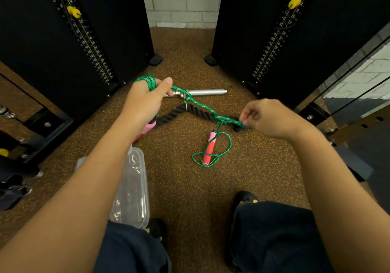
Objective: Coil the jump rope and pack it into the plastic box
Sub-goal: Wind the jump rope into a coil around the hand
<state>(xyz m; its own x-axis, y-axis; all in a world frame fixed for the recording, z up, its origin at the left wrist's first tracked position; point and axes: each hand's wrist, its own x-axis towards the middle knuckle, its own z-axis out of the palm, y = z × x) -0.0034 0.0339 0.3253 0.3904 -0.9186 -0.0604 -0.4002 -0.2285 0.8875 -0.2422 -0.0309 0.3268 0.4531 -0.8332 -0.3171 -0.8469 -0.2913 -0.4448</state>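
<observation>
The green jump rope stretches between my two hands above the floor. Several turns of it are wound around the fingers of my left hand, which is closed on the coil; one pink handle hangs under that wrist. My right hand pinches the rope at its fingertips. From there a loose loop drops to the floor around the other pink and red handle. The clear plastic box lies on the floor under my left forearm, partly hidden by it.
A thick black rope attachment and a steel bar lie on the speckled brown floor behind the jump rope. Black weight stacks stand left and right. My knees and shoes fill the bottom edge.
</observation>
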